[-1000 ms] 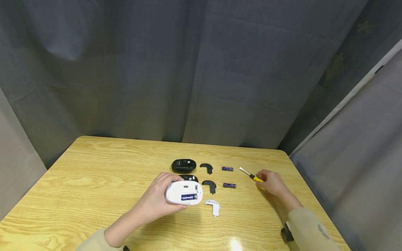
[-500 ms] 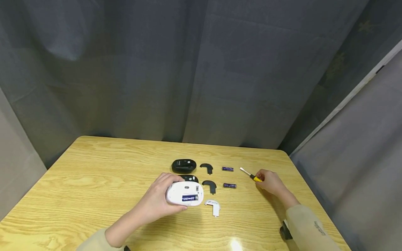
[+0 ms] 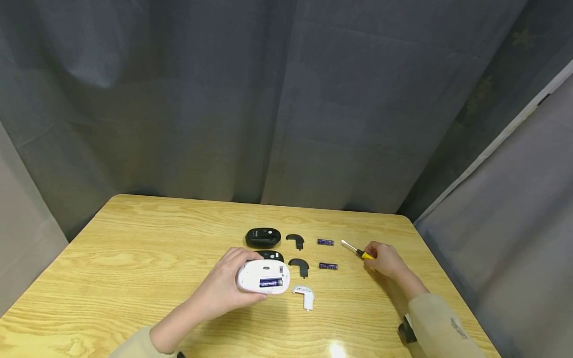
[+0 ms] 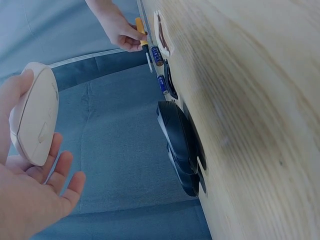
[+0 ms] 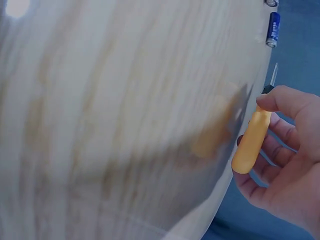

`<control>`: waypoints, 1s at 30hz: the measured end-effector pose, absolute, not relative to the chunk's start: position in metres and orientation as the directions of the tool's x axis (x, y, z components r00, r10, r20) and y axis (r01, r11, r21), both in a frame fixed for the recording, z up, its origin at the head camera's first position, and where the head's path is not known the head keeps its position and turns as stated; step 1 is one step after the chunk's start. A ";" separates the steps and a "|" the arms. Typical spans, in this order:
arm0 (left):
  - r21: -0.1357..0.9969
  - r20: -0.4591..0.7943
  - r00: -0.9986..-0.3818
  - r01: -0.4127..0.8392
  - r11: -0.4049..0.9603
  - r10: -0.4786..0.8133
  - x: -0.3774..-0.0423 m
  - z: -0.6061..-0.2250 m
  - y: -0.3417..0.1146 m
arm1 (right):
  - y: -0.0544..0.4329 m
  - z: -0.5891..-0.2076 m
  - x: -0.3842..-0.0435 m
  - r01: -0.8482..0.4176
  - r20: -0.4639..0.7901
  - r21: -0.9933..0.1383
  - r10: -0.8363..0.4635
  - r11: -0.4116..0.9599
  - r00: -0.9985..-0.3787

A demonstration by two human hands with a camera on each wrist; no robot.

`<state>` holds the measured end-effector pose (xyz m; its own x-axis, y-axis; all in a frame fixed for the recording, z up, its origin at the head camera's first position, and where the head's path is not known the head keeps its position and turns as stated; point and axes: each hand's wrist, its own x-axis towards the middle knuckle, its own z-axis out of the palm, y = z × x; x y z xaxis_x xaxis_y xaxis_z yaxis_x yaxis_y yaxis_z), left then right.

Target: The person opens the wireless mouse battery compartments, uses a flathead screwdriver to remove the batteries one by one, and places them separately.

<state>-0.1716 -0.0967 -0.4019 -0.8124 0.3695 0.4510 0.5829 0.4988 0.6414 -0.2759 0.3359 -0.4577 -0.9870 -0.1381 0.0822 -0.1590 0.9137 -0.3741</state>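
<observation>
My left hand (image 3: 228, 281) grips a white computer mouse (image 3: 250, 278) by its edges, raised over the table with its underside facing me. A dark blue battery (image 3: 270, 283) lies in its uncovered compartment. Off to the right, my right hand (image 3: 386, 258) holds a small screwdriver (image 5: 252, 140) by its yellow handle, thumb pressed near the black collar; the metal shaft (image 3: 348, 244) points away to the left. Right of the white mouse, a white L-shaped battery cover (image 3: 308, 300) rests on the table.
Two black mice sit behind the white one: the far mouse (image 3: 262, 237) and a nearer mouse (image 3: 271, 255), partly hidden. Beside them lie a far black cover (image 3: 296, 240) and a near black cover (image 3: 301, 266). Farther right are a far battery (image 3: 325, 242) and a near battery (image 3: 329, 266) on the wooden table (image 3: 156, 258).
The white mouse has shifted very slightly in my left hand's grip. My right hand and the screwdriver stay almost where they were.
</observation>
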 end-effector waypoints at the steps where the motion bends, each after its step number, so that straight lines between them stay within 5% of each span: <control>1: 0.642 0.451 -0.812 0.583 0.497 0.370 -0.171 -0.402 -0.097 | 0.335 -0.457 -0.276 -0.163 0.088 -0.377 -0.141 0.912 -0.986; 30: 0.651 0.430 -0.829 0.559 0.514 0.357 -0.172 -0.403 -0.096 | 0.308 -0.393 -0.263 -0.249 0.215 -0.409 -0.172 0.878 -0.961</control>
